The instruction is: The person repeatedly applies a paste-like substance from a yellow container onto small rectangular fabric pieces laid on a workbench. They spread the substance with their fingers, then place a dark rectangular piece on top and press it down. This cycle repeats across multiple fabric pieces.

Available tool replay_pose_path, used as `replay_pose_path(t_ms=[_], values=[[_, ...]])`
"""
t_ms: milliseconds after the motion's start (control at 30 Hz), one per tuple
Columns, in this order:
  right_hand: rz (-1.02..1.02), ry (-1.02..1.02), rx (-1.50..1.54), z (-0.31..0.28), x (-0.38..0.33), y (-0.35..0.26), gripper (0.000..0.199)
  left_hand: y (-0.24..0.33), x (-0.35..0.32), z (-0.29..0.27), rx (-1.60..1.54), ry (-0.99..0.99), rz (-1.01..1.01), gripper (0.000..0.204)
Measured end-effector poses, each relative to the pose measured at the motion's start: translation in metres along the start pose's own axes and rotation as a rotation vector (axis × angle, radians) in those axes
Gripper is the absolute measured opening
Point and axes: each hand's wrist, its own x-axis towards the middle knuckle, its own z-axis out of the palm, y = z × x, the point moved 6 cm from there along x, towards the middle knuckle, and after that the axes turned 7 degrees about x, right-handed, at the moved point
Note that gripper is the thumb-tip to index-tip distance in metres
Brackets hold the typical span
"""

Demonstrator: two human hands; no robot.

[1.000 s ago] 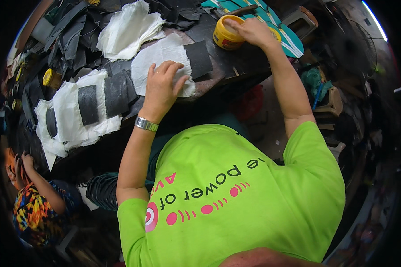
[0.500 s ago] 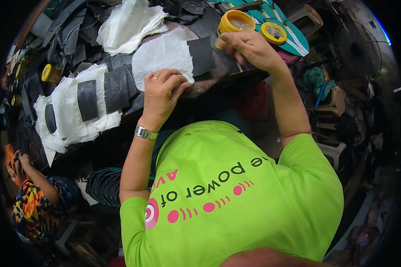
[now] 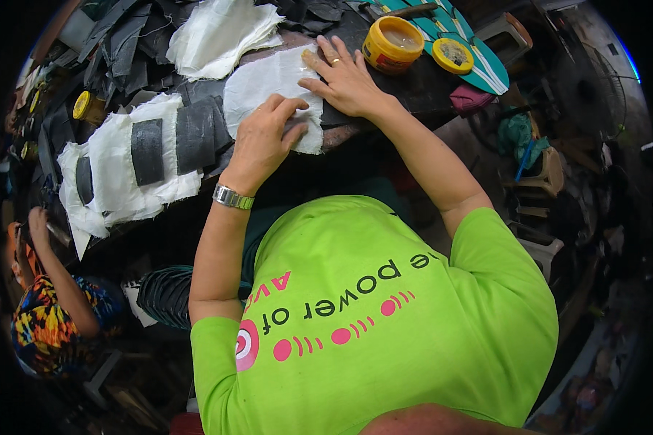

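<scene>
A white cloth piece point(image 3: 257, 90) with frayed edges lies on the dark worktable, near its front edge. My left hand point(image 3: 261, 141) rests at the cloth's near edge, its fingers bent and the thumb apart from the index finger. Flat across the cloth's right side, my right hand point(image 3: 345, 80) has its fingers spread; a yellowish smear shows on a finger. That hand mostly covers the dark piece beside the cloth. Just right of it stands a yellow tub point(image 3: 393, 47) with pale paste inside.
A yellow lid point(image 3: 453, 56) holding some residue lies on teal pieces with white stripes point(image 3: 479, 65). White cloths with dark rectangles point(image 3: 149, 152) hang over the table's front edge at left. Behind them are a white cloth stack point(image 3: 221, 40) and dark scraps. Another person point(image 3: 58, 319) sits at lower left.
My right hand has moved left from beside the yellow tub and flattened onto the cloth. My left hand's thumb and index finger have parted at the cloth's edge.
</scene>
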Motion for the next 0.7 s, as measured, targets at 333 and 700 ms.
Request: replay_pose_path(t_ms=[333, 700], values=[[0.018, -0.039, -0.089, 0.007, 0.017, 0.015, 0.077, -0.042, 0.058, 0.000, -0.015, -0.025, -0.108, 0.026], [-0.115, -0.128, 0.043, 0.010, 0.021, 0.045, 0.059, -0.063, 0.071, 0.019, 0.340, 0.013, 0.014, 0.034]])
